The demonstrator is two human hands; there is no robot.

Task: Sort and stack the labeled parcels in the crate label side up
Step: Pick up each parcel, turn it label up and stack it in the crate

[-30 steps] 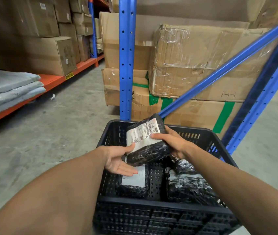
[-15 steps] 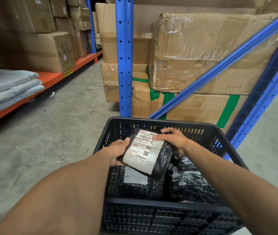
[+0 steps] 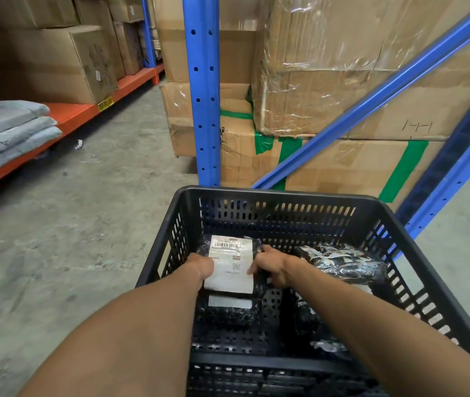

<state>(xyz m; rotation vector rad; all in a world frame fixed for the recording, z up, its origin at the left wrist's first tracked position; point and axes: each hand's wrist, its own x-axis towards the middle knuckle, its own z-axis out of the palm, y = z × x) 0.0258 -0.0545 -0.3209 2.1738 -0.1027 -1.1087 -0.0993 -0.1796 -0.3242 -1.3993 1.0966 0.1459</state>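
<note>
A labelled parcel (image 3: pixel 232 265) is being set label up in the left half of the black crate (image 3: pixel 285 196).

It is clasped between both hands, the left hand (image 3: pixel 201 266) on its left edge, the right hand (image 3: pixel 271 267) on its right; its long axis runs up the frame, resting on a second parcel (image 3: pixel 229 309) whose label also shows; the top line is read as "J10-BAL17", uncertainly; crumpled black parcels (image 3: pixel 342 265) are seen at centre right; "HH" is marked on a carton (image 3: pixel 417 126) in the upper right.
</note>
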